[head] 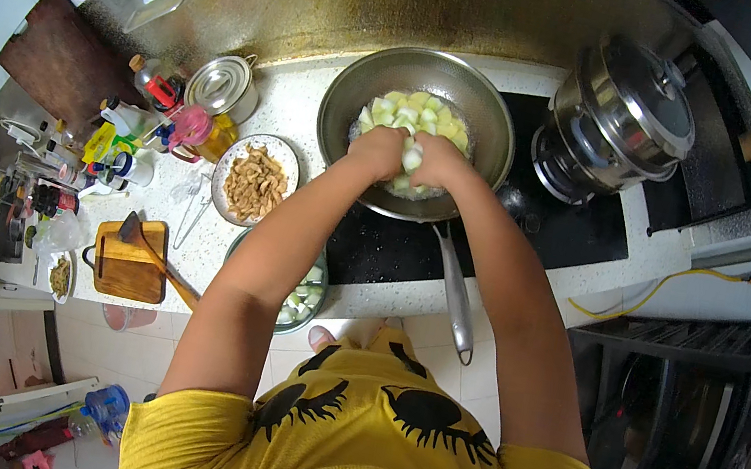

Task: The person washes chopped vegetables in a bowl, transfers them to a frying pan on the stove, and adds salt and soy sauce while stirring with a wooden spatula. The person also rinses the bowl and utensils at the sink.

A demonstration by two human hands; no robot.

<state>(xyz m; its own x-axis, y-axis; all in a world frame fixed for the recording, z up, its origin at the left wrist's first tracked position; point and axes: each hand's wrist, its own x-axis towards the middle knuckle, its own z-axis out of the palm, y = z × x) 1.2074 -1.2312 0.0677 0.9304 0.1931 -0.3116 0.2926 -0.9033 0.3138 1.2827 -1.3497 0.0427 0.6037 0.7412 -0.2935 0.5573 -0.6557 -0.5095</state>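
My left hand point(380, 151) and my right hand point(439, 161) meet over a deep steel wok point(347, 94) on the cooktop. Pale green vegetable chunks point(410, 158), perhaps gourd, are held between the two hands. More chunks point(416, 112) lie heaped on the wok's bottom, with liquid or oil around their edge. The fingertips are hidden by the hands themselves. The wok's long metal handle point(452, 297) points towards my body. Partly behind my left forearm is a glass bowl point(310, 315) with similar pale chunks in it.
A plate point(225, 161) of browned meat pieces point(254, 184) stands left of the wok, beside steel tongs point(192, 221). A wooden spatula point(166, 265) lies across a cutting board point(129, 274). Bottles and a lidded steel pot point(223, 87) crowd the left. A steamer pot point(618, 119) stands right.
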